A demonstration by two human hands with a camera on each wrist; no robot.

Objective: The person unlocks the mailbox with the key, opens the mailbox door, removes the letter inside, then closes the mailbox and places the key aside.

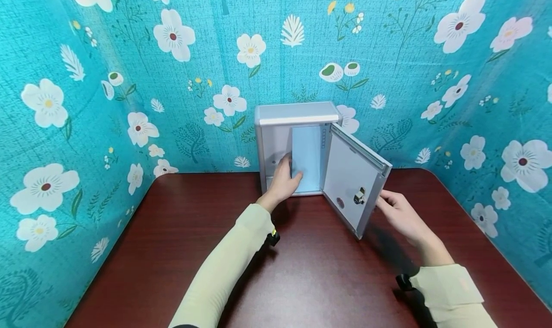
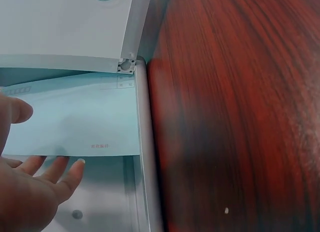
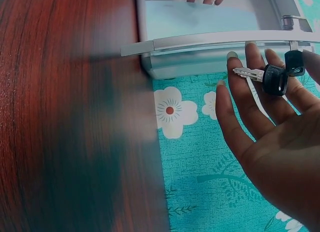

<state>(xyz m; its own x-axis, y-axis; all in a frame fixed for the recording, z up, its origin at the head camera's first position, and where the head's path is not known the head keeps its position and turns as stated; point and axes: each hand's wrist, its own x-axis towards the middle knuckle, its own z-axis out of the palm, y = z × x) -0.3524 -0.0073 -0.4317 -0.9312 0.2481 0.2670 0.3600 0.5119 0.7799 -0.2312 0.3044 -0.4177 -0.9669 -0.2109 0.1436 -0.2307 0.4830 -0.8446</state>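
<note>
A grey metal letterbox (image 1: 297, 111) stands on the table with its door (image 1: 351, 179) swung out to the right. Inside it, upright against the right side, is a pale blue envelope (image 1: 308, 160). My left hand (image 1: 284, 180) reaches in and holds the envelope by its left edge, thumb across the front and fingers tucked partly behind. On the door's outer side my right hand (image 1: 401, 215) pinches the black-headed key (image 3: 295, 63) sitting in the lock (image 3: 291, 23). A second key (image 3: 274, 79) dangles in front of its fingers. A cam latch (image 1: 359, 196) shows on the door's inner face.
The dark red wooden table (image 1: 319, 275) spreads around the box. Teal flowered cloth (image 1: 207, 45) hangs close behind it and along both sides. The open door juts forward over the table between my two hands.
</note>
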